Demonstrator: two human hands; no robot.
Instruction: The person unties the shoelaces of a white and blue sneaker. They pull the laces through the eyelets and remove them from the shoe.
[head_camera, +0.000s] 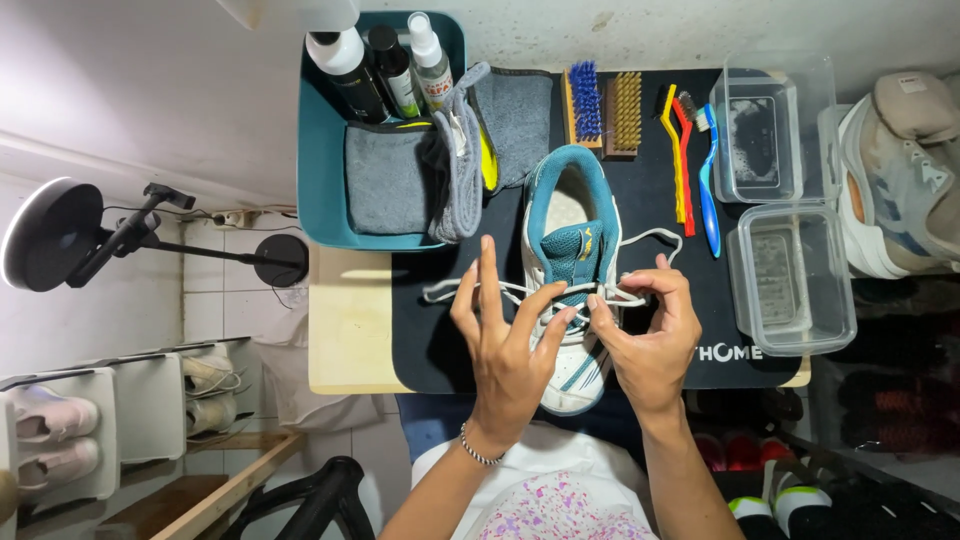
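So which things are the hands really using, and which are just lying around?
In use:
white and teal sneaker
white shoelace
left hand
right hand
black mat

Lying about:
blue and tan scrub brushes
three thin brushes, yellow, red and blue
clear plastic tubs
teal tray of bottles and grey cloths

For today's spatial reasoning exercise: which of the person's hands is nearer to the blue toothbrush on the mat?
Right. The right hand pinches a lace just below-left of the blue toothbrush; the left hand lies farther away, across the shoe.
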